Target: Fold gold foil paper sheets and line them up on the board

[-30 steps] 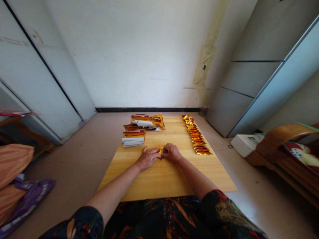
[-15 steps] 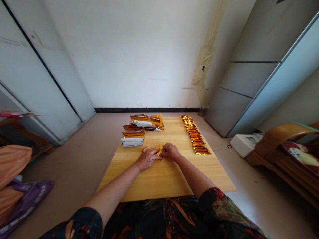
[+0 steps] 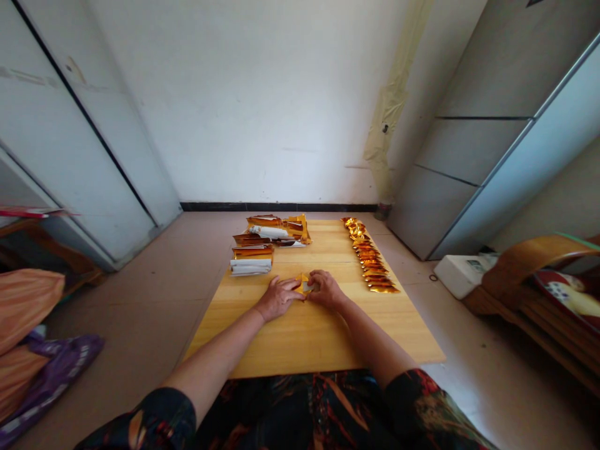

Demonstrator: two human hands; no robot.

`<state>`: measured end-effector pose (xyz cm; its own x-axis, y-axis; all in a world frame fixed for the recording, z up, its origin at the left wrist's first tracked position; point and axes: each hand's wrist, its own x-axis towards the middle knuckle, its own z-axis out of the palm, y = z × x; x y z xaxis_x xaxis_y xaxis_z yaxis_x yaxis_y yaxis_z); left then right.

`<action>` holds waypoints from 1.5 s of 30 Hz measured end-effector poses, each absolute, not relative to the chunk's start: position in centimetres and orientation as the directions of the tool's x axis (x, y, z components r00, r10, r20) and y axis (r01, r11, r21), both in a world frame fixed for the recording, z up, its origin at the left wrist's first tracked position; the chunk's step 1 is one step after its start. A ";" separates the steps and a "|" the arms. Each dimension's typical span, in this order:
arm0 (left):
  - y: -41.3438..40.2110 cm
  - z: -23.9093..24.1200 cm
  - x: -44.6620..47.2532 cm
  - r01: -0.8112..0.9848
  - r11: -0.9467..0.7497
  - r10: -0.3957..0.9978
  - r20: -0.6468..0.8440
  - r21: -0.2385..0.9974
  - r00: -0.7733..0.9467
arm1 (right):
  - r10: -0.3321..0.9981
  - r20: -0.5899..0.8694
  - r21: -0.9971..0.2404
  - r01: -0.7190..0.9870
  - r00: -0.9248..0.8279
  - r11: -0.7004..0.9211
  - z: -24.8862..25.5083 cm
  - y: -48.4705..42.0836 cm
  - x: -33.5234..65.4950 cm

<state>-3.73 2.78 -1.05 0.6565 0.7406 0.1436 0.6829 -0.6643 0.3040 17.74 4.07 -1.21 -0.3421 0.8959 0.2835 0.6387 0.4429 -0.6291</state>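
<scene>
Between my hands, on the wooden board (image 3: pixel 300 340), lies a small piece of gold foil paper (image 3: pixel 304 280) with a pale underside showing. My left hand (image 3: pixel 278 297) grips its left side, thumb and fingers closed on it. At the right side my right hand (image 3: pixel 325 289) has its bent fingers and thumb closed on the paper's edge. The fingers cover much of the piece. Folded gold foil pieces (image 3: pixel 374 263) stand in an overlapping row along the board's right side. Stacks of flat gold foil sheets (image 3: pixel 252 252), some with white sides up, lie at the back left.
A white wall (image 3: pixel 262 125) rises behind the board. A grey refrigerator (image 3: pixel 469 144) stands at the right, near a white box (image 3: pixel 455 275) and a wooden seat (image 3: pixel 539 269). Orange and purple bags (image 3: pixel 60 369) are on the left, beside a pale cabinet (image 3: pixel 94 156).
My right hand has shifted slightly right along the foil paper, and more of its pale underside shows. My left hand stays in place. The whole view has shifted a little.
</scene>
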 end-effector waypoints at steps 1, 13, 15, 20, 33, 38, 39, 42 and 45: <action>2.8 -1.0 -3.7 0.681 -0.666 0.739 0.145 0.304 0.658 | 0.898 0.277 -0.622 0.649 -0.341 0.438 -1.2 4.0 17.6; 2.7 -1.0 -3.6 0.670 -0.675 0.734 0.186 0.307 0.654 | 0.939 0.202 -0.629 0.699 -0.277 0.341 -0.2 4.3 17.4; 2.7 -1.0 -3.6 0.681 -0.665 0.742 0.169 0.307 0.648 | 0.938 0.210 -0.618 0.705 -0.277 0.347 -0.1 4.5 17.6; 2.8 -1.1 -3.6 0.673 -0.670 0.737 0.170 0.313 0.654 | 0.939 0.232 -0.601 0.722 -0.253 0.343 -0.3 4.8 17.9; 2.8 -1.2 -3.7 0.682 -0.657 0.747 0.158 0.321 0.646 | 0.928 0.309 -0.620 0.696 -0.209 0.363 -0.8 3.6 17.2; 2.6 -0.7 -3.6 0.690 -0.642 0.759 0.149 0.334 0.634 | 0.922 0.274 -0.611 0.690 -0.275 0.387 -0.5 2.5 16.8; 2.6 -0.6 -3.6 0.689 -0.642 0.759 0.149 0.336 0.634 | 0.929 0.252 -0.609 0.701 -0.272 0.371 -0.4 2.5 16.7; 2.5 -0.5 -3.5 0.689 -0.645 0.758 0.156 0.330 0.634 | 0.945 0.197 -0.590 0.739 -0.260 0.326 -0.1 2.5 16.4; 2.5 -0.5 -3.5 0.683 -0.653 0.752 0.174 0.327 0.635 | 0.949 0.173 -0.555 0.770 -0.263 0.314 0.1 2.6 16.3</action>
<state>-3.51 2.46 -0.48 0.6354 0.7524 0.1736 0.6833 -0.6526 0.3274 16.33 2.64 0.09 -0.2631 0.9492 0.1727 0.7699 0.3144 -0.5554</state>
